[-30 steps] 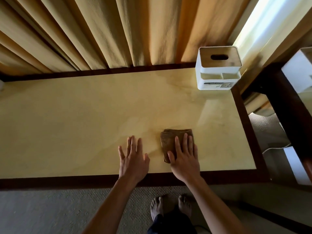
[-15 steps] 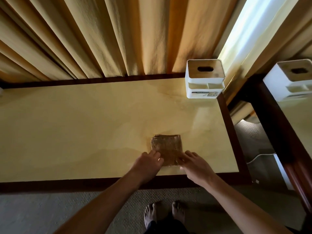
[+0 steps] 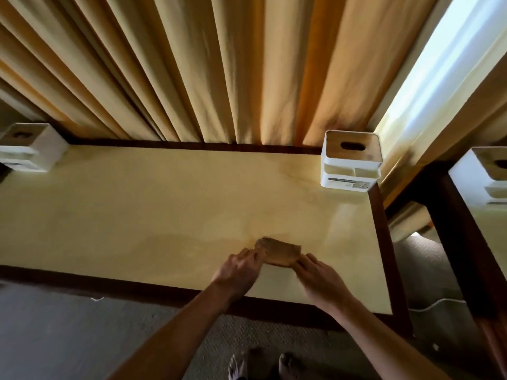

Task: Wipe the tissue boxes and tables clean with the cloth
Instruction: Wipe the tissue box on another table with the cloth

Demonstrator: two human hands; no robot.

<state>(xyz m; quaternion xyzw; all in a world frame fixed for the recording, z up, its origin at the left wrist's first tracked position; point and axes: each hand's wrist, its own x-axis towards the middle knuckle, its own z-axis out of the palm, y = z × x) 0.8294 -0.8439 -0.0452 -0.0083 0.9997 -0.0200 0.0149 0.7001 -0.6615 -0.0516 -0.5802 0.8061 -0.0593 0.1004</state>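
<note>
A small brown folded cloth (image 3: 278, 252) lies on the cream table top (image 3: 164, 215), near the front edge. My left hand (image 3: 238, 270) pinches its left end and my right hand (image 3: 319, 277) grips its right end; the near edge looks lifted and is blurred. A white tissue box with a wooden lid (image 3: 351, 160) stands at the table's far right corner. A second white tissue box (image 3: 30, 150) sits at the far left. A third tissue box (image 3: 485, 176) stands on the neighbouring table at the right edge.
Yellow curtains (image 3: 219, 64) hang right behind the table. A dark wooden frame (image 3: 384, 242) borders the top. A narrow gap with a white cable (image 3: 439, 304) on carpet separates the two tables. My bare feet (image 3: 263, 363) stand on the carpet below.
Both hands were flat, the right one on the cloth; they have since drawn back to the cloth's ends and taken hold of it. The view shifted left, showing the left tissue box.
</note>
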